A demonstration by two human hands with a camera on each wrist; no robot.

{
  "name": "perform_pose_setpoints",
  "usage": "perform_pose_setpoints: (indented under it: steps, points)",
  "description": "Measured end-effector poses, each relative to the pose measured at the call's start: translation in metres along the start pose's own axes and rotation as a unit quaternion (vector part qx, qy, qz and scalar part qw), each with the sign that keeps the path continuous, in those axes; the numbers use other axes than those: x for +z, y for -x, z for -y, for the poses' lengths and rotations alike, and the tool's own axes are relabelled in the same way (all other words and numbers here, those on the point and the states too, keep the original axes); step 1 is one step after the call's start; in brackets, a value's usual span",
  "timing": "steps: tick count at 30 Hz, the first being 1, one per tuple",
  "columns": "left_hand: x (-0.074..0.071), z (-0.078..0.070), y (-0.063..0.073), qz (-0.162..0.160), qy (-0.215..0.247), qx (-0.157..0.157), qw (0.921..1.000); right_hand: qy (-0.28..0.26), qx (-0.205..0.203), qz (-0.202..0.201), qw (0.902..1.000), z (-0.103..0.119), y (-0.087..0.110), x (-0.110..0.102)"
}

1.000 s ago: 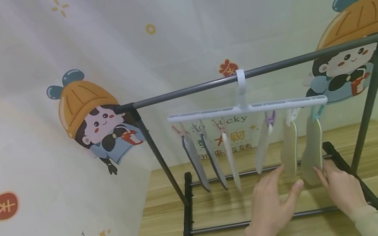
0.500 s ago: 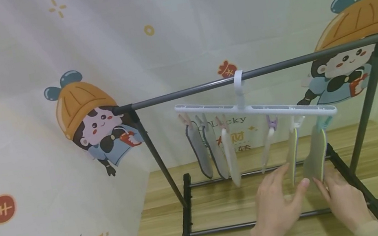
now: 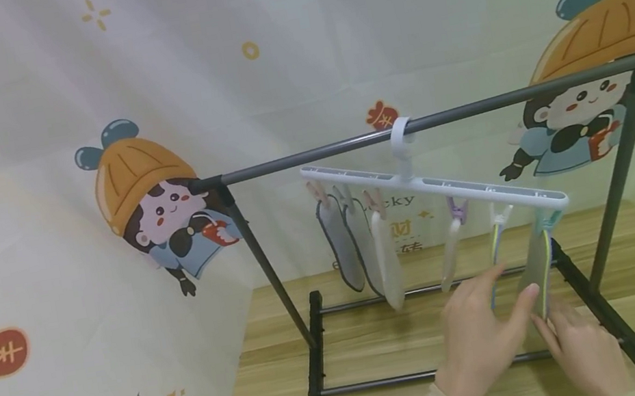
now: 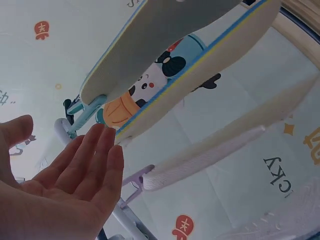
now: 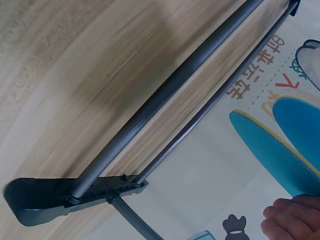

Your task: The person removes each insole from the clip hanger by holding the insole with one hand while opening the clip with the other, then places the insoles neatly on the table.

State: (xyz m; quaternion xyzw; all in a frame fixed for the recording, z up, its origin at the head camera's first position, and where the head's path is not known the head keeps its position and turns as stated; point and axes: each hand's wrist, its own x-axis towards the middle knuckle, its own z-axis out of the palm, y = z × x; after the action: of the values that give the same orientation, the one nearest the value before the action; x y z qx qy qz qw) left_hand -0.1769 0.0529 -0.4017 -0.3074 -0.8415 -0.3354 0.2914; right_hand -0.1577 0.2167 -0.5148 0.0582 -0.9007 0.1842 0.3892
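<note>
Several insoles hang by clothespins from a white hanger. My right hand is at the low end of the rightmost insole, pinching it with the thumb on the grey face and fingers on the blue face. My left hand is raised beside the second insole from the right, fingers extended and thumb apart. Its palm is free in the left wrist view. Left of it hangs a whitish insole on a purple clip. Three more insoles hang at the hanger's left end.
The hanger hooks over the top bar of a black rack. The rack's feet and lower bars stand on a wood-grain table. A printed cloth backdrop stands behind and at the sides.
The hanger has turned, its right end coming nearer to me and its left end going back. Both hands have moved slightly down, the left also rightward, while the rack has stayed put.
</note>
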Motion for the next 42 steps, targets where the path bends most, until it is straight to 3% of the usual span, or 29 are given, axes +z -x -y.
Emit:
perform_pose_setpoints:
  steps: [4, 9, 23, 28, 34, 42]
  points:
    - [0.003, -0.003, -0.008, -0.019, 0.002, 0.019, 0.9996, 0.005, 0.004, 0.002, 1.0, 0.001, 0.004, -0.001]
    - [0.006, -0.007, -0.017, -0.023, 0.013, 0.022, 0.9994, 0.014, 0.009, 0.006, 0.9998, 0.001, 0.006, -0.002]
    - [0.014, -0.019, -0.041, 0.02, -0.038, 0.026, 0.9987, 0.022, 0.001, 0.012, 0.9997, 0.001, 0.012, -0.007]
    - [0.015, -0.024, -0.049, 0.021, -0.046, 0.04, 0.9979, 0.033, -0.014, -0.008, 0.9993, 0.0, 0.015, -0.007]
    - [0.018, -0.029, -0.055, 0.015, -0.069, 0.034, 0.9969, 0.046, -0.038, -0.037, 0.9975, 0.001, 0.016, -0.005]
    - [0.028, -0.031, -0.062, -0.009, -0.104, 0.033, 0.9939, 0.046, -0.036, -0.043, 0.9973, 0.002, 0.017, -0.006]
